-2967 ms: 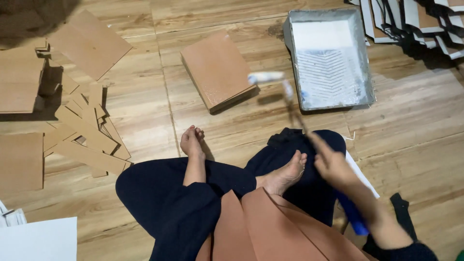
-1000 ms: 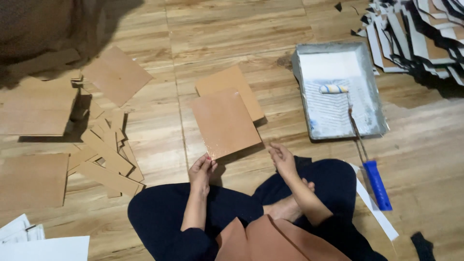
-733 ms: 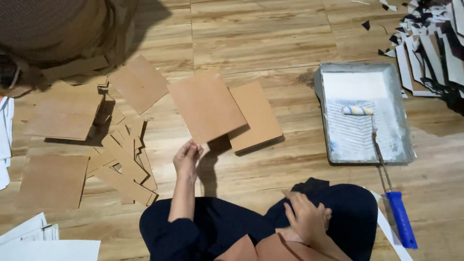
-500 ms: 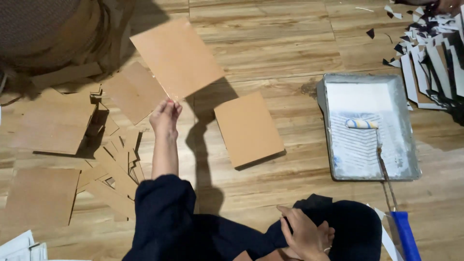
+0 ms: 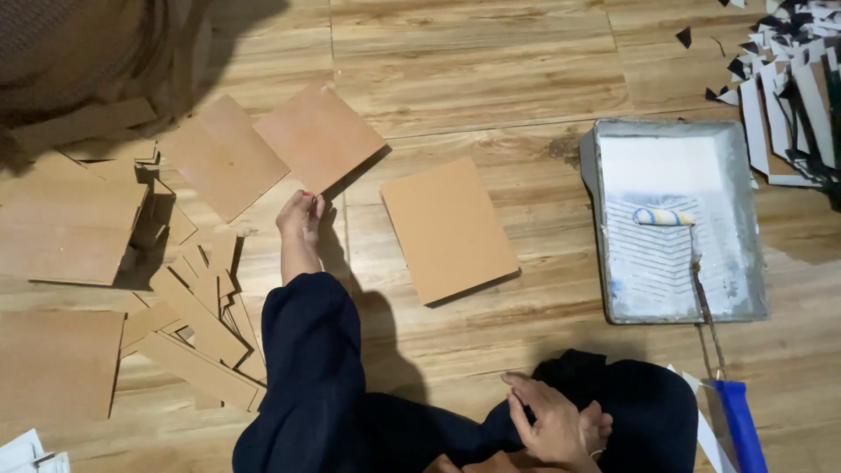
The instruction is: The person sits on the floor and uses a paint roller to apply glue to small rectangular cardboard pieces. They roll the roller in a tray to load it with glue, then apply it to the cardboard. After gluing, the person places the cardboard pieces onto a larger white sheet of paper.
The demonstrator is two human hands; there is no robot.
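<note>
Once aloft, board (image 5: 320,138) (left hand (image 5: 300,213)) down.

Left hand (image 5: 300,215) outstretched, fingers pinched; right hand (image 5: 552,422) resting, open.

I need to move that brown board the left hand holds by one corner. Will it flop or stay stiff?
The brown board, held at one corner by the left hand, shows no sag, so it is probably stiff. It looks thin, so likely light. Its smooth face might slide easily on the wooden floor.

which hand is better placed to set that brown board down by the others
Left. The left hand already grips the corner of the raised brown board, beside another board. The right hand rests empty at the lap.
</note>
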